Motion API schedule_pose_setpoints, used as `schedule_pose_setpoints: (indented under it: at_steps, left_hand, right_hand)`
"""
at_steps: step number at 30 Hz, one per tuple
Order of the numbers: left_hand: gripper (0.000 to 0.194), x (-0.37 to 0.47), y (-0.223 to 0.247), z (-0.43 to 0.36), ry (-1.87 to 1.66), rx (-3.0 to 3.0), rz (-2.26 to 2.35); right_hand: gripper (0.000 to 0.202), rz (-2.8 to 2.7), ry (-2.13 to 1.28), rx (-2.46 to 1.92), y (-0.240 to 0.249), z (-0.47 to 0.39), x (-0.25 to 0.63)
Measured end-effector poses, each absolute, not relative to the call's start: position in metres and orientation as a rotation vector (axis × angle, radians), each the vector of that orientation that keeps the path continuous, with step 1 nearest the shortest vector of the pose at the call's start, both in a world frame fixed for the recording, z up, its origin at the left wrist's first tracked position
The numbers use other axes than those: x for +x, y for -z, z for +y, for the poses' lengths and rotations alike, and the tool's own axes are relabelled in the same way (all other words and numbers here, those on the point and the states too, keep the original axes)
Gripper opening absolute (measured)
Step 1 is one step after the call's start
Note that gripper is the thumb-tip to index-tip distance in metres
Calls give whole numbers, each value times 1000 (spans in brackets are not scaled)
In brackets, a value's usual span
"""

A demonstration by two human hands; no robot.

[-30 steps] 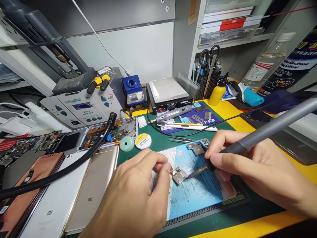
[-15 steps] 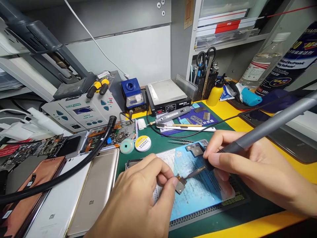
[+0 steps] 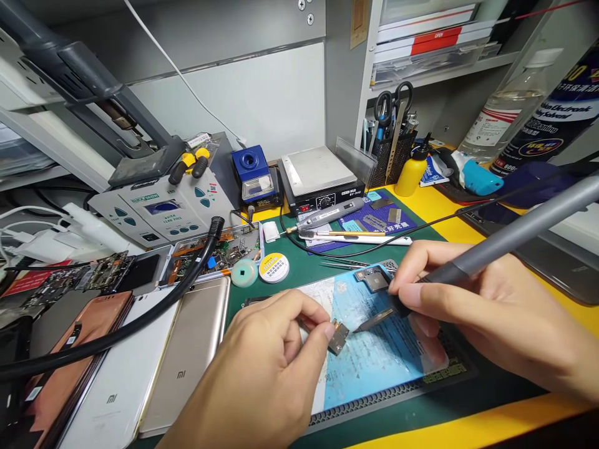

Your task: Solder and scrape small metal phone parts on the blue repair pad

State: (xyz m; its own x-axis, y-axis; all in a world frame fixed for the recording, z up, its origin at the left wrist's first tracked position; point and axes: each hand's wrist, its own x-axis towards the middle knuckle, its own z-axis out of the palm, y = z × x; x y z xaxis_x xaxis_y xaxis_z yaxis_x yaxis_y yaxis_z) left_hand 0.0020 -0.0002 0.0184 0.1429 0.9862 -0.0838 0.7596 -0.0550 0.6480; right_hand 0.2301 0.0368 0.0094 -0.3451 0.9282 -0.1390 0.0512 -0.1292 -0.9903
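Note:
My left hand (image 3: pixel 266 368) pinches a small phone part (image 3: pixel 338 338), a grey metal plate with a copper-coloured flex piece, between thumb and fingertips. My right hand (image 3: pixel 491 318) grips a soldering iron (image 3: pixel 519 234) like a pen; its thick grey handle runs up to the right. The iron's tip points left and ends close beside the plate; whether they touch I cannot tell. Both are over a worn blue-and-white sheet (image 3: pixel 360 380). Near the iron's tip, another metal phone part (image 3: pixel 374 278) lies on the sheet's far edge.
Phones, including a gold one (image 3: pixel 185 362), lie at left under a black hose (image 3: pixel 140 324). Behind are a board tray (image 3: pixel 234 246), a round tin (image 3: pixel 274 267), tweezers (image 3: pixel 350 267), a heating plate (image 3: pixel 318 174) and a rework station (image 3: pixel 163 212). A black cable (image 3: pixel 435 223) crosses the mat.
My left hand has turned the small part, so its metal plate now faces up more and sits slightly higher. The iron's tip stays close to it. The whole view has shifted slightly.

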Motion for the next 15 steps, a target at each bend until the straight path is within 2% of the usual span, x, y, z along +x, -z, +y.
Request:
schedule_pose_setpoints:
  at_steps: [15]
  left_hand:
    - [14,5,-24,4,-586,1701,1681]
  right_hand:
    - [14,-1580,-1558,-1136,-11,34,227]
